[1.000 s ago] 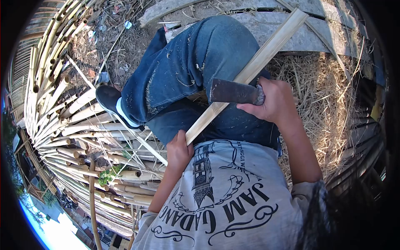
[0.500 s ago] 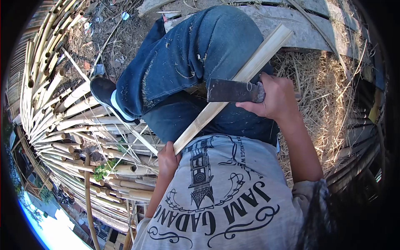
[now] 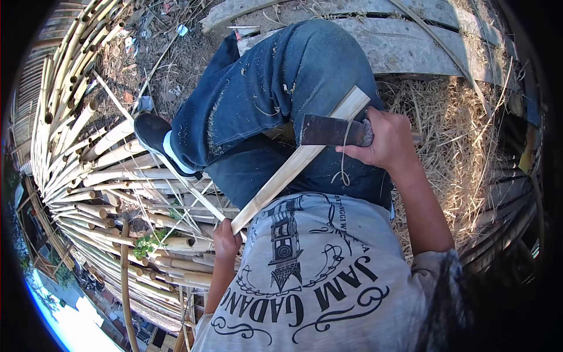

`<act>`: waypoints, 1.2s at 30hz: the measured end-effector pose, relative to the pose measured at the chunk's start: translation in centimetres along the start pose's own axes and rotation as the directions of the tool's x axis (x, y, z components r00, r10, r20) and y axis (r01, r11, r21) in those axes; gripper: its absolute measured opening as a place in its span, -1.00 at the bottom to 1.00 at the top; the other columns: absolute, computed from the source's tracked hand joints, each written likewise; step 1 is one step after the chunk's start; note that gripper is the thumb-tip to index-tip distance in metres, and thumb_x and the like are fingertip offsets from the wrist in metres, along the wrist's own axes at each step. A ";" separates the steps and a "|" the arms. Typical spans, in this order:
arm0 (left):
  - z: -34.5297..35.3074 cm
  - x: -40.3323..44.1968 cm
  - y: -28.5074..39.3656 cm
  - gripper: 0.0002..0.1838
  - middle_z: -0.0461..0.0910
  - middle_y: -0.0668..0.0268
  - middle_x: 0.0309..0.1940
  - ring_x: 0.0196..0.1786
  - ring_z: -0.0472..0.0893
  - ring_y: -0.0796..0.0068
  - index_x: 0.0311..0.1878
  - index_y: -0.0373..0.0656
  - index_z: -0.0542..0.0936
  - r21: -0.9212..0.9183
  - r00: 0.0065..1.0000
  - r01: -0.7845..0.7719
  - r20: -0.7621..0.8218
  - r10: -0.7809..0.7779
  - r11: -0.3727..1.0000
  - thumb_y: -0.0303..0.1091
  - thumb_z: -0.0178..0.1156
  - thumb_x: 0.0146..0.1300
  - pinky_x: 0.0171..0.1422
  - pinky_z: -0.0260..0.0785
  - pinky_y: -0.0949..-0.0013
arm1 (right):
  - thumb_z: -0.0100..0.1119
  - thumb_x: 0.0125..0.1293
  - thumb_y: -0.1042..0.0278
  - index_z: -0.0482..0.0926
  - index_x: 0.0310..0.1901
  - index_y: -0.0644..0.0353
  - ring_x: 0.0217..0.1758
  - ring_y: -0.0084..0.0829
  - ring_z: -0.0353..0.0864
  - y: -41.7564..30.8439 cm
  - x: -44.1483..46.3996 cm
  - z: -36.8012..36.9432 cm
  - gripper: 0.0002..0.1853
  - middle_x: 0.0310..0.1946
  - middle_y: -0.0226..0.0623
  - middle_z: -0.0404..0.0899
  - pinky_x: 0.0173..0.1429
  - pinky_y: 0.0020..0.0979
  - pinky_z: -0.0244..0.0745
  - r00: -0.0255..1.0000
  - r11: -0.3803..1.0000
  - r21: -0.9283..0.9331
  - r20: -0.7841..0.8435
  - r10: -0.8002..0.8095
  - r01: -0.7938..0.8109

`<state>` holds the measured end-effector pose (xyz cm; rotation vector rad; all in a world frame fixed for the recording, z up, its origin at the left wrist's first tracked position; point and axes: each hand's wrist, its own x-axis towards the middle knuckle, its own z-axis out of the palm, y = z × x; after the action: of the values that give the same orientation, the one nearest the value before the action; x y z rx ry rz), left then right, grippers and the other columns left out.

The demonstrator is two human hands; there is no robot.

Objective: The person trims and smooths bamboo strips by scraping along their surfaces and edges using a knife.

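My left hand (image 3: 227, 239) is closed around the lower end of a split bamboo strip (image 3: 281, 179). The pale strip slants up across my lap, its far end resting over the raised knee. In my right hand (image 3: 387, 139) is a broad, dark knife (image 3: 331, 130), its blade lying across the upper part of the strip. My fingers hide the knife's handle. A thin curled shaving (image 3: 345, 158) hangs at the blade, near my right thumb.
Stacked bamboo poles (image 3: 94, 193) fan out on the left. Straw-like shavings (image 3: 451, 158) cover the ground on the right. Weathered planks (image 3: 410, 50) lie beyond my jeans-covered knee (image 3: 328, 58). A dark shoe (image 3: 153, 130) rests beside the poles.
My left hand has drawn the bamboo strip down and left, so less of it extends past the blade. The shaving at the knife is longer and hangs lower.
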<state>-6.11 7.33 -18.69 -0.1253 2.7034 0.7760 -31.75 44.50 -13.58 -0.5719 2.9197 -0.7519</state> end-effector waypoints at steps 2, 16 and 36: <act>-0.1 -0.8 -0.5 -0.89 0.36 -0.08 -0.63 -0.53 0.42 -0.23 -0.42 -0.31 0.33 -0.033 0.999 0.035 0.014 -0.035 0.999 -0.60 0.06 -0.03 -0.46 0.22 -0.06 | 0.37 -0.23 -0.48 0.45 -0.61 0.27 -0.62 -0.14 0.61 -0.3 -0.1 0.0 -0.23 -0.71 -0.11 0.51 -0.51 -0.26 0.50 1.000 1.000 0.006 -0.003 0.004 -0.004; -4.8 -9.2 -7.3 -0.91 0.39 -0.09 -0.67 -0.56 0.44 -0.25 -0.42 -0.28 0.35 0.072 0.985 0.173 -0.022 -0.172 0.982 -0.52 -0.02 -0.05 -0.48 0.25 -0.09 | 0.39 -0.03 -0.21 0.43 -0.59 0.29 -0.65 -0.09 0.49 1.5 0.4 0.3 -0.39 -0.76 -0.10 0.38 -0.52 -0.26 0.35 0.990 0.944 0.304 -0.017 0.140 -0.128; -4.7 11.9 10.2 -0.57 0.43 0.08 -0.74 -0.64 0.54 0.05 -0.40 -0.21 0.44 -0.089 0.997 -0.066 -0.041 0.062 0.994 -0.04 0.38 0.09 -0.56 0.31 0.18 | 0.39 -0.22 -0.44 0.43 -0.57 0.19 -0.64 -0.19 0.55 1.6 -0.5 -0.3 -0.28 -0.73 -0.25 0.42 -0.53 -0.26 0.43 0.988 0.978 0.162 -0.099 -0.115 0.130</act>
<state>-20.43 13.57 -13.80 -0.0755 2.7204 0.9238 -31.83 46.12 -14.03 -0.7241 2.8820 -1.0525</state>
